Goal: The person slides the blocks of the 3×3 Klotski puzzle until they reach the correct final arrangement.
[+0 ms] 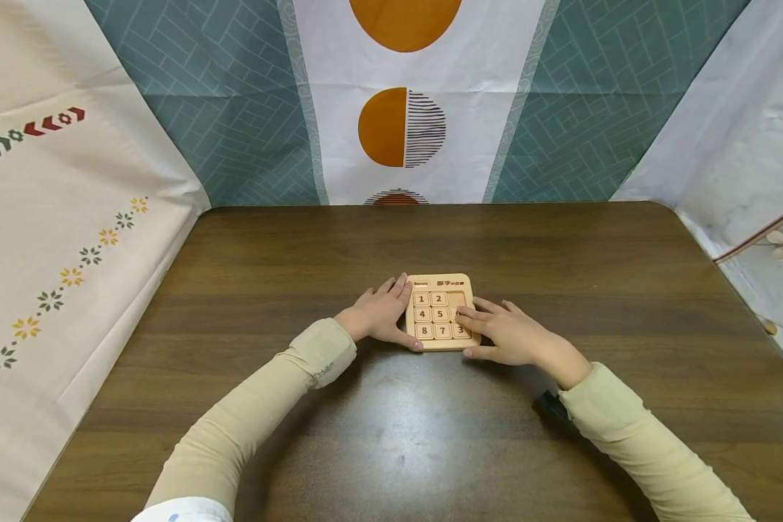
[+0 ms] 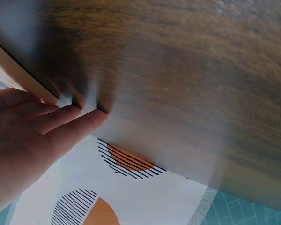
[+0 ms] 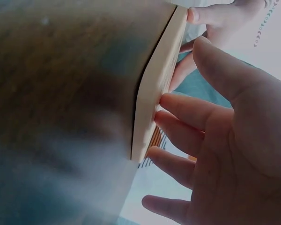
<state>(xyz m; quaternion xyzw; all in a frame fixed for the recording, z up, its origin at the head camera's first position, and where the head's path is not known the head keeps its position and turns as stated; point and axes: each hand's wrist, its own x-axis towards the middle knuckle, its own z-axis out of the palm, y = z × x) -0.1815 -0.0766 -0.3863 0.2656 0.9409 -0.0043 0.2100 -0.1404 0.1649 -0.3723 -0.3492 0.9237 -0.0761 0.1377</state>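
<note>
**Number-slide board between both hands on desk; neither grip clamped on it**

Board (image 1: pixel 440 346) is mid-desk, under the back cloth (image 1: pixel 254 138) and well clear of its hem. Left grip (image 1: pixel 383 313): fingers extended, spread along the board's left side, thumb at the near-left corner; touching, not pinching. Right grip (image 1: pixel 510 335): fingers apart and nearly straight, tips over the right column, nothing pinched; thumb by the near edge, contact unclear.

Only head view reads the tiles: 1, 2, gap / 4, 5, one part-covered / 8, 7, 3. Left wrist gets just the board's side at frame edge, plus fingertips reaching past its corner over the desk (image 2: pixel 178 93). Right wrist gets the board edge-on: flat on the desk, two right fingertips at its top face, left thumb at the far end. Tile faces unreadable there.

Orientation: near square, no clear long axis. Printed header faces the back cloth, digits upright from the wearer's side, edges roughly parallel to the desk's far edge.

Around: floral cloth (image 1: pixel 72 217) on the left, small dark item (image 1: pixel 551 407) by the right cuff, can't identify. Right fingers block the middle-right tile.
</note>
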